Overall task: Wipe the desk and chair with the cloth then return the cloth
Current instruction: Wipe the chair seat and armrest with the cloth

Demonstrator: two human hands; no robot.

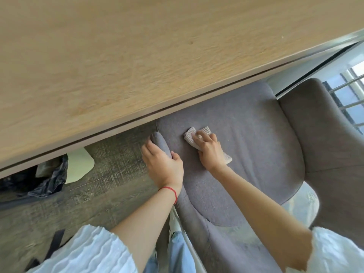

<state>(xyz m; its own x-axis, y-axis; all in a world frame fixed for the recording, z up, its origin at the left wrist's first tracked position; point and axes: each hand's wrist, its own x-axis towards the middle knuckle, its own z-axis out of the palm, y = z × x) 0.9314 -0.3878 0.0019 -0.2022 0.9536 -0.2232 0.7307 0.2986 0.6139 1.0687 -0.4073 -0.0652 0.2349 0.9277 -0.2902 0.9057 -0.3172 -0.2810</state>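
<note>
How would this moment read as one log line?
step: wiping chair seat | right hand: pressing cloth | left hand: gripping armrest | desk: bare

The grey upholstered chair seat (246,146) is carrying a folded beige cloth (194,137); the wooden desk (118,66) is overhanging its front edge.

front part of the chair (246,154) seat tucked out of sight under the tabletop (137,66). middle of the cloth (190,134) covered by the right hand (208,152). left hand (163,164) fingertips wrapped out of view around the armrest (160,141). bin bag (47,180) half hidden beneath the tabletop edge, contents unreadable. sleeves cut off at the bottom border.
</note>
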